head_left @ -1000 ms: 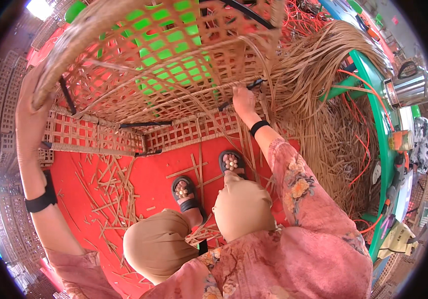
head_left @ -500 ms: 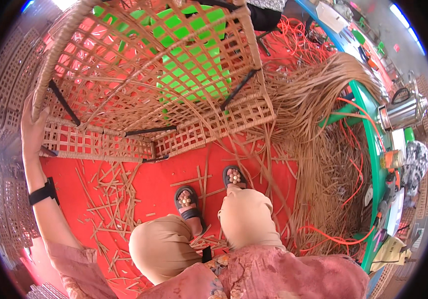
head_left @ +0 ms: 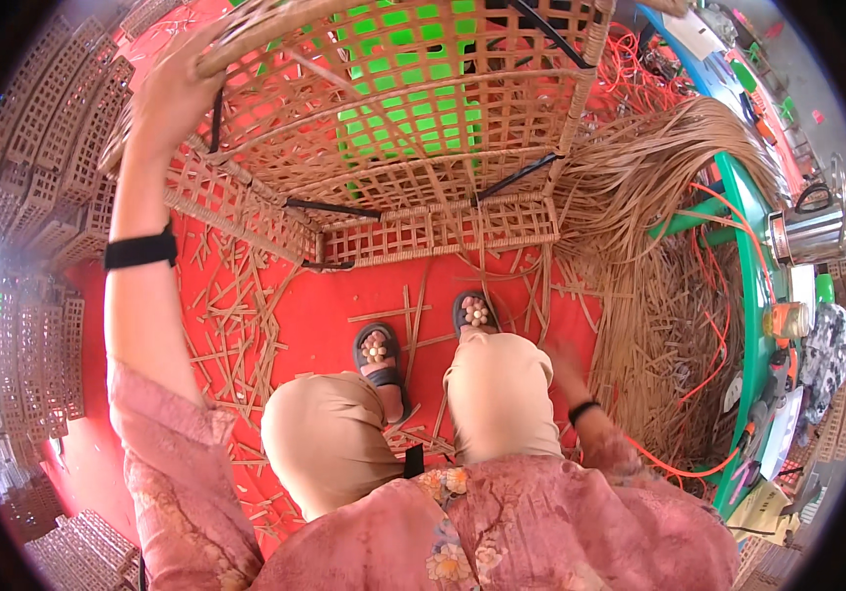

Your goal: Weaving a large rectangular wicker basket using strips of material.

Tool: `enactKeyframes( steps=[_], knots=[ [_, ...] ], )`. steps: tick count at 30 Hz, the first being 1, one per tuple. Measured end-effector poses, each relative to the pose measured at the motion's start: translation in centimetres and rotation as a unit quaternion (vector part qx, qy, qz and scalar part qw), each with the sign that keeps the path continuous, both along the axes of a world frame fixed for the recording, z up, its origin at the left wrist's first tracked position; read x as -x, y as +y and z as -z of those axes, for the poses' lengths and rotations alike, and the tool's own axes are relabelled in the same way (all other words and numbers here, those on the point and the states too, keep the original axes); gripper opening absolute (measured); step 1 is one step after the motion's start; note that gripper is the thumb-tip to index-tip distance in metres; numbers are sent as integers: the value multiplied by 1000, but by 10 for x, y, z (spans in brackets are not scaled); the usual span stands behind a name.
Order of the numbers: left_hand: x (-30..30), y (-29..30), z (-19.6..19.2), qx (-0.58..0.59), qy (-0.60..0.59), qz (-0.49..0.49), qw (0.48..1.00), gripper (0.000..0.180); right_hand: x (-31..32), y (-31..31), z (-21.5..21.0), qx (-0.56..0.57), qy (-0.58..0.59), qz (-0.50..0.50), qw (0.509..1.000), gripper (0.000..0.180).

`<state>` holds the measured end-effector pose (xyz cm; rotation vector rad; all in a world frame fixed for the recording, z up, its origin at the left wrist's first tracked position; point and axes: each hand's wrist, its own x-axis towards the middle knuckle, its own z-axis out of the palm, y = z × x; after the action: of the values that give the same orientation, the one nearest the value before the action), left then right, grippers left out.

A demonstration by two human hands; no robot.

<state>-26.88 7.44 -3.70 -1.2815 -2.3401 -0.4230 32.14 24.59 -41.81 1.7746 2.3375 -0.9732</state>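
Note:
A large woven rattan basket [head_left: 423, 128] with an open lattice fills the top of the view, tilted over a red floor mat [head_left: 315, 315]. My left hand [head_left: 172, 94] grips its thick rim at the upper left, arm stretched up, a black band on the wrist. My right hand [head_left: 563, 362] is low beside my right knee, blurred, just above loose rattan strips on the mat; whether it holds anything does not show. My sandalled feet [head_left: 423, 335] rest just under the basket's lower edge.
A thick heap of long rattan strips [head_left: 659, 227] lies to the right, with orange cord among it. A green-edged table [head_left: 753, 325] at the far right carries a metal kettle [head_left: 817, 227] and small items. Short offcuts [head_left: 236, 315] litter the mat. Lattice panels [head_left: 29, 246] stand at left.
My right hand left the weave at the basket's right side and dropped beside my right knee. The basket has turned and swung closer. My left hand slid higher along the rim.

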Motion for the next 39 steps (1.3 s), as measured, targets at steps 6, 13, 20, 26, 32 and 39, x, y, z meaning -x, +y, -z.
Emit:
enactKeyframes(
  steps=[6, 13, 20, 26, 32, 39],
  knots=[
    [-55, 123, -2, -1, 10, 36, 999, 46, 202, 58, -21, -40, 243, -194, 949, 37],
    [-79, 152, -20, 31, -27, 106, 993, 43, 330, 109, 38, -132, 226, -137, 955, 40],
    [-17, 167, -1, 68, -30, 42, 996, 48, 354, 121, 78, -22, 293, -92, 951, 42],
    [-21, 160, 5, 36, 18, 38, 998, 52, 357, 68, 32, 317, 356, -130, 869, 29],
    [-23, 160, 4, 41, 19, 22, 999, 51, 388, 45, 82, 260, 358, -234, 866, 28],
    [-36, 158, -4, 78, -10, -41, 996, 51, 333, 69, 52, 6, 267, -91, 959, 25]
  ],
)
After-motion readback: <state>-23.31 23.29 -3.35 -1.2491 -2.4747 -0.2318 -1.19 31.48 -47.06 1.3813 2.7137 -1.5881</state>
